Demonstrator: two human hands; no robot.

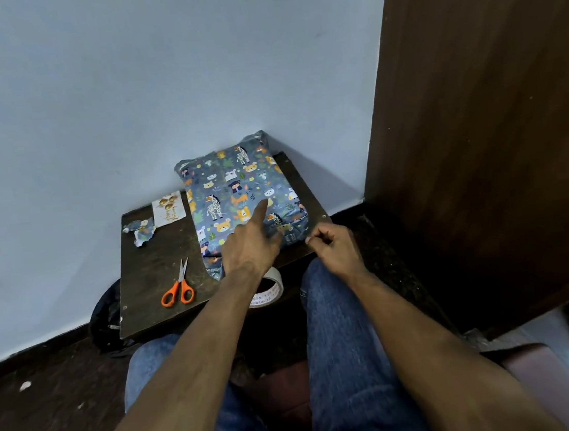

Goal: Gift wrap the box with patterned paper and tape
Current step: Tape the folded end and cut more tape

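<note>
While seated at the small dark worktop (149,261): tape roll (269,290) nearest, right grip (334,245) pinched at the corner of the wrapped box (239,191), left grip (251,242) pointing one finger on its paper, scissors (178,288) left.

Materials and finishes on and around the table

The table (156,261) is dark wood, matt and scuffed, with pale specks. On its far right part the box (240,198) is covered in printed paper with a slight sheen, creased at the corners. At the table's near edge the scissors (178,286) have bright metal blades and glossy orange plastic handles; right of them the tape (269,290) is a glossy roll on a printed card core. At the far left lie a crumpled paper scrap (141,230) and a smooth white card (169,208) with gold print.
</note>
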